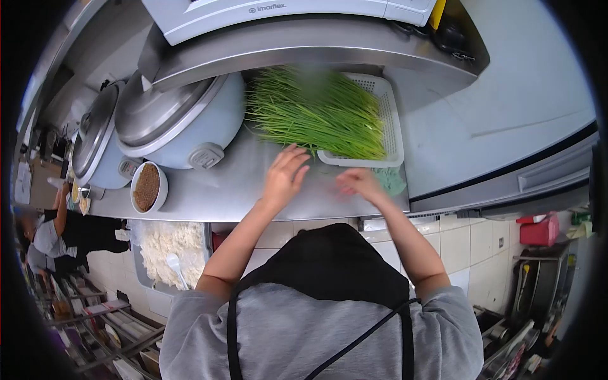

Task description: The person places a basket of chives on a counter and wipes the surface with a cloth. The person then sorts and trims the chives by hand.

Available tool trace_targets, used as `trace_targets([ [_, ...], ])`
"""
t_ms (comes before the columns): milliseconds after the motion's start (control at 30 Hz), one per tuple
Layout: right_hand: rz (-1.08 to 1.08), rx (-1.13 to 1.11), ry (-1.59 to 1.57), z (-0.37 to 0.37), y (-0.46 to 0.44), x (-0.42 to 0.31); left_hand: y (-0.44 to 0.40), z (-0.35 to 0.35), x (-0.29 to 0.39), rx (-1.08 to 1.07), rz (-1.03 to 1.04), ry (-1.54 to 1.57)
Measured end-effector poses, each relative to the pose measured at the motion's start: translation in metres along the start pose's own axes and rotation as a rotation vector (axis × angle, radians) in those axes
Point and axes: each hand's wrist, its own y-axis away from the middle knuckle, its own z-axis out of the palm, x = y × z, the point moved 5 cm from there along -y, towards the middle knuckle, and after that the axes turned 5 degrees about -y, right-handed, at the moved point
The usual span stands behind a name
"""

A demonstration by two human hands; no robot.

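Observation:
Long green chives (pixel 316 117) lie in a thick layer in a white perforated plastic basket (pixel 394 126) on the steel counter. Just in front of their near-left edge is my left hand (pixel 286 177), fingers spread and nothing in them. My right hand (pixel 361 182) hovers before the basket's front rim; its fingers look bent but are smeared by motion, so I cannot see whether anything is in them. Beside my right wrist lies a crumpled pale green cloth or plastic piece (pixel 389 180).
Two large rice cookers (pixel 190 120) and a white bowl of brown granules (pixel 147 187) stand left. A steel shelf (pixel 310 47) carrying a white appliance (pixel 285 12) overhangs the basket. Below left is a tub of rice (pixel 168 250). Another person (pixel 76 231) stands far left.

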Motion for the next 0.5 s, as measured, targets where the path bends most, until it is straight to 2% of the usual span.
trace_targets([
  [67,-0.389,0.463,0.362,-0.042,0.024,-0.031,-0.005,0.013,0.009,-0.017,0.076,-0.026],
  [133,-0.703,0.673,0.79,-0.075,0.038,-0.05,-0.004,0.03,0.022,-0.095,0.179,-0.047],
  [167,-0.696,0.673,0.793,-0.085,0.039,-0.044,-0.005,0.033,0.026,-0.098,0.178,-0.04],
  [233,-0.545,0.762,1.028,-0.095,0.036,-0.031,-0.012,0.043,0.035,-0.202,0.192,0.044],
  [267,-0.544,0.762,1.028,-0.096,0.033,-0.026,-0.014,0.049,0.036,-0.203,0.192,0.044],
  [333,-0.374,0.672,1.078,-0.09,0.021,-0.019,-0.018,0.064,0.031,-0.195,0.209,0.076],
  [367,-0.377,0.674,1.077,-0.088,0.018,-0.013,-0.02,0.07,0.029,-0.194,0.211,0.073],
  [433,-0.631,0.623,1.058,-0.077,0.017,-0.013,-0.026,0.082,0.024,-0.194,0.203,0.034],
  [467,-0.637,0.626,1.059,-0.078,0.018,-0.008,-0.031,0.087,0.019,-0.189,0.205,0.031],
  [500,-0.746,0.632,1.062,-0.072,0.024,-0.011,-0.036,0.089,0.012,-0.214,0.23,-0.04],
])
